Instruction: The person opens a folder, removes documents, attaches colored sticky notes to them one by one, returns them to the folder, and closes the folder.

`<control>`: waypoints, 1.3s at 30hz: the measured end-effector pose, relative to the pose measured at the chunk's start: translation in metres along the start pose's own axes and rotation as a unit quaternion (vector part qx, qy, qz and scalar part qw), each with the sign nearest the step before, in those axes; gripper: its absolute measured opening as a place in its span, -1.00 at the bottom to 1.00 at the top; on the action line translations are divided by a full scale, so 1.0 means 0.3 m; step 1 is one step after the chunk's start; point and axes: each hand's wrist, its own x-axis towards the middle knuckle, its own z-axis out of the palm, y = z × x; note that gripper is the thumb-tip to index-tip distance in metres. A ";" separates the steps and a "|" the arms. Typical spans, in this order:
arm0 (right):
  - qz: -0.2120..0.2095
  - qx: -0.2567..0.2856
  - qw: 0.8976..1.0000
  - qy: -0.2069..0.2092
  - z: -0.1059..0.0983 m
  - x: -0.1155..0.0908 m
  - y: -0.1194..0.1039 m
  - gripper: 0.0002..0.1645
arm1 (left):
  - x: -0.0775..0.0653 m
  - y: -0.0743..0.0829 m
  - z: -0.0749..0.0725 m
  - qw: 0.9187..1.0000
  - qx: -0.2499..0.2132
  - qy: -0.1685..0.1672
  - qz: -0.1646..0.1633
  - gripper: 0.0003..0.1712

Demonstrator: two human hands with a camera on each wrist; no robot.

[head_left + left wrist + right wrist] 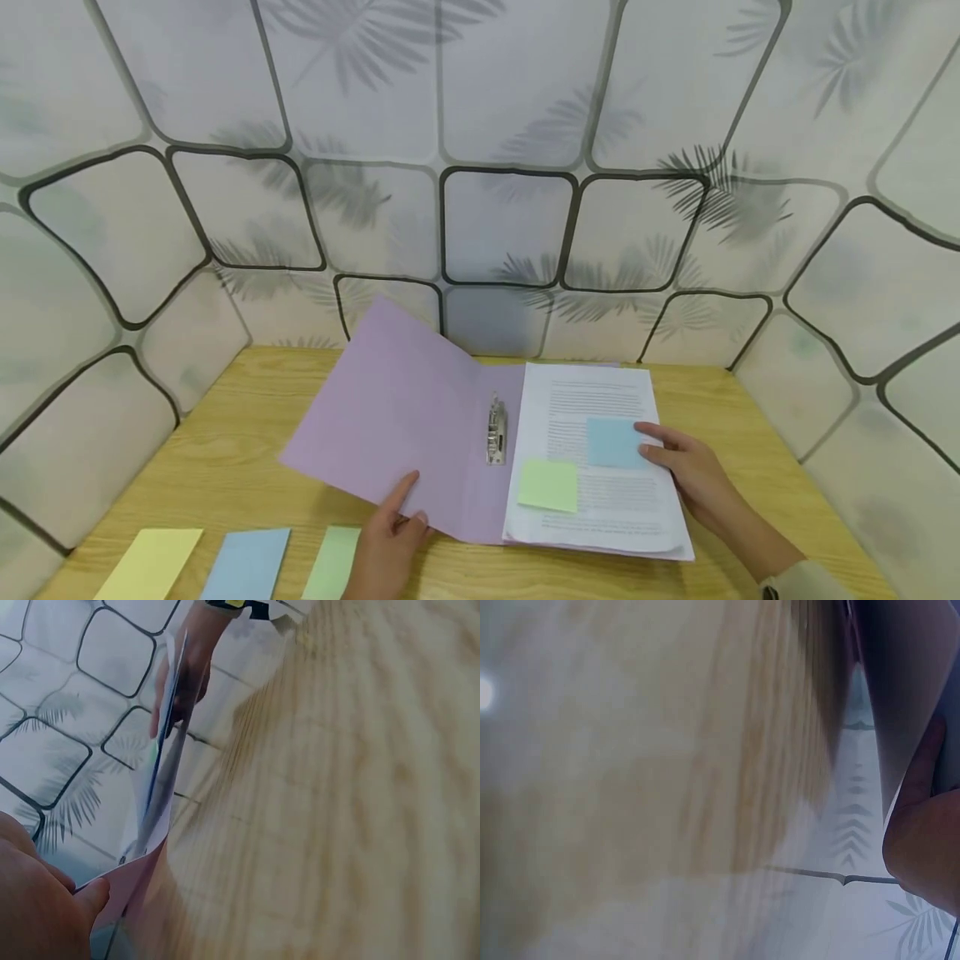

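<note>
A purple file folder [405,408] lies spread on the table, its left cover tilted up off the wood. On its spine side sits a metal lever clip [497,429]. Printed sheets [600,400] rest on the right half, bearing a blue sticky note [613,442] and a green sticky note [548,485]. My left hand [387,542] pinches the lower edge of the left cover, also seen in the left wrist view. My right hand [690,471] grips the sheets' right edge, thumb and forefinger on top near the blue note; its other fingers are mostly hidden.
Along the front left of the wooden table [255,433] lie yellow paper [150,562], blue paper [246,562] and green paper [330,560], the green one partly behind my left hand. A patterned wall [502,225] closes off the back and both sides.
</note>
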 end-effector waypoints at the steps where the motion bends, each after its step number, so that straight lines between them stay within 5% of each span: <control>1: -0.002 -0.007 1.000 -0.003 0.002 0.009 0.001 -0.24 | -0.002 0.000 0.001 1.000 -0.002 -0.002 0.001 -0.30; 13: -0.022 -0.033 0.999 -0.016 0.040 0.078 -0.010 -0.28 | -0.011 0.005 0.005 0.999 -0.029 -0.024 0.022 -0.32; 26: -0.012 -0.104 0.994 -0.010 0.078 0.091 -0.007 -0.40 | -0.008 0.057 -0.066 0.990 0.104 -0.096 -0.013 -0.27; 32: -0.021 -0.118 0.993 -0.018 0.083 0.100 -0.003 -0.41 | 0.002 0.112 -0.094 0.982 0.073 -0.166 -0.047 -0.14; 39: -0.026 -0.140 0.990 -0.025 0.085 0.109 -0.003 -0.41 | 0.018 0.217 -0.043 0.984 -0.025 -0.179 -0.002 -0.24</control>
